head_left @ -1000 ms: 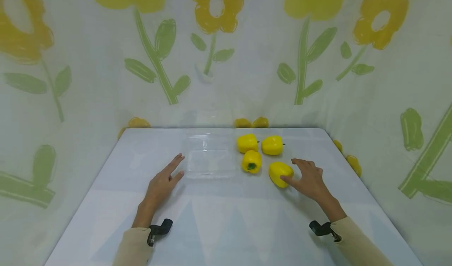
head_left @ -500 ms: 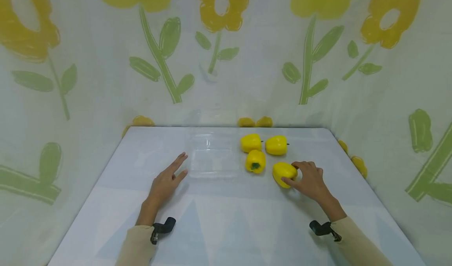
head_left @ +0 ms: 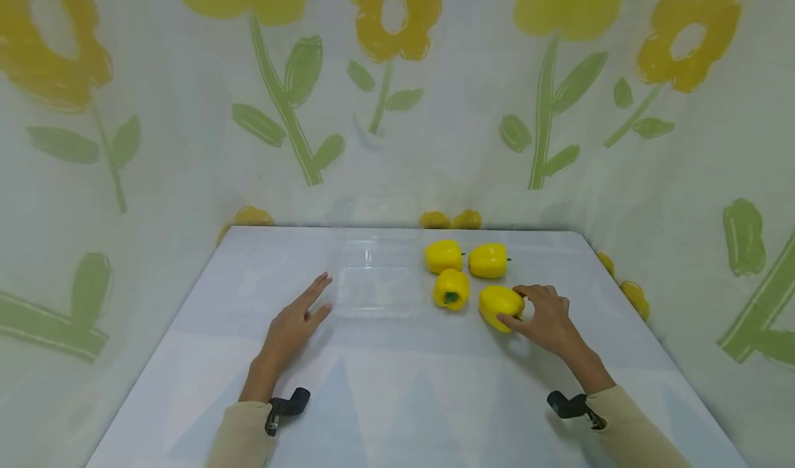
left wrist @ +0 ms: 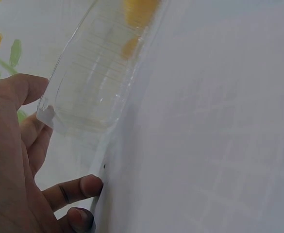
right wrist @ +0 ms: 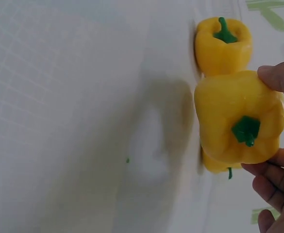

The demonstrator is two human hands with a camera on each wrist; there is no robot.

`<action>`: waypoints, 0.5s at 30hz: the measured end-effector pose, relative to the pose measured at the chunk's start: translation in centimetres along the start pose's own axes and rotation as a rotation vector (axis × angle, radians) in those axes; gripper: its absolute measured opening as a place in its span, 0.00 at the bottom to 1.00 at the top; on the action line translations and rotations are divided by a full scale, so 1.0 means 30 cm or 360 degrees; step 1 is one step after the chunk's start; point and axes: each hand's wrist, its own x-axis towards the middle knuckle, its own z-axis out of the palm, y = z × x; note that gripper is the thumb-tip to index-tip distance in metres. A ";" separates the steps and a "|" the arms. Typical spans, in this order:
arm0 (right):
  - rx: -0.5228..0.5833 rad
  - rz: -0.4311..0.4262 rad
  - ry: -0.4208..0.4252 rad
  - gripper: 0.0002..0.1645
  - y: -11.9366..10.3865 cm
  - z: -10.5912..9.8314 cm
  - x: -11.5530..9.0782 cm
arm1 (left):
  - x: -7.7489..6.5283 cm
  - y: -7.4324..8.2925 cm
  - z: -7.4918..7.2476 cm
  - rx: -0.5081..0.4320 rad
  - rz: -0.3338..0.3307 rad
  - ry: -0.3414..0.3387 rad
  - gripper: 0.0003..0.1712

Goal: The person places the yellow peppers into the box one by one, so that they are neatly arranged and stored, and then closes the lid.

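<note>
My right hand (head_left: 548,323) pinches a yellow bell pepper (head_left: 495,301) between thumb and fingers, low over the table at right of centre. In the right wrist view this pepper's green stem (right wrist: 247,130) faces the camera, with the thumb on one side and fingertips on the other. Left of centre lies a clear plastic container (head_left: 379,313). My left hand (head_left: 290,331) is at its left side, fingers mostly straight. From the left wrist, the thumb and a finger appear right at the container's near corner (left wrist: 45,112).
Three more yellow bell peppers form a group between the container and the held one: one at the back left (head_left: 443,255), one at the back right (head_left: 488,260) and one in front (head_left: 450,290). A flower-printed curtain (head_left: 459,109) rises behind the white table (head_left: 397,399).
My right hand's fingers have closed in on the pepper and now grip it. The left hand keeps its place beside the container. The head view has shifted slightly.
</note>
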 end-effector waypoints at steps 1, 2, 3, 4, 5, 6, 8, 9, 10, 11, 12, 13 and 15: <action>0.0003 -0.0004 -0.0006 0.47 -0.001 -0.003 0.000 | -0.002 0.000 0.001 0.0000 -0.0010 -0.0009 0.35; 0.0011 -0.0008 -0.0010 0.47 -0.002 -0.007 0.000 | -0.003 -0.001 0.001 -0.0003 -0.0016 -0.0015 0.35; 0.0022 -0.0013 -0.0011 0.47 -0.003 -0.011 0.000 | -0.005 -0.001 0.001 -0.0004 -0.0019 -0.0018 0.35; 0.0027 -0.0018 -0.0013 0.48 -0.003 -0.015 0.001 | -0.005 -0.002 0.002 0.0002 -0.0020 -0.0017 0.34; 0.0030 -0.0021 -0.0014 0.48 -0.003 -0.020 0.002 | -0.006 -0.001 0.001 0.0004 -0.0018 -0.0012 0.34; 0.0033 -0.0024 -0.0015 0.48 -0.003 -0.025 0.004 | -0.006 -0.001 0.001 0.0006 -0.0015 -0.0007 0.34; 0.0036 -0.0034 -0.0015 0.48 0.000 -0.036 0.008 | -0.005 0.001 0.001 -0.0001 -0.0003 0.0012 0.34; 0.0037 -0.0040 -0.0015 0.48 0.000 -0.042 0.011 | -0.004 0.002 0.001 0.0000 0.0006 0.0020 0.33; 0.0035 -0.0046 -0.0015 0.48 0.000 -0.048 0.014 | -0.004 0.004 0.001 0.0001 0.0011 0.0028 0.33; 0.0036 -0.0049 -0.0013 0.48 0.000 -0.054 0.017 | -0.004 0.006 0.001 -0.0005 0.0014 0.0034 0.33; 0.0035 -0.0055 -0.0012 0.48 0.000 -0.060 0.020 | -0.004 0.008 0.002 -0.0011 0.0012 0.0035 0.33; 0.0036 -0.0059 -0.0011 0.48 0.000 -0.065 0.023 | -0.004 0.009 0.002 -0.0013 0.0011 0.0036 0.33; 0.0042 -0.0067 -0.0012 0.48 -0.004 -0.072 0.028 | -0.005 0.010 0.002 -0.0016 0.0005 0.0035 0.34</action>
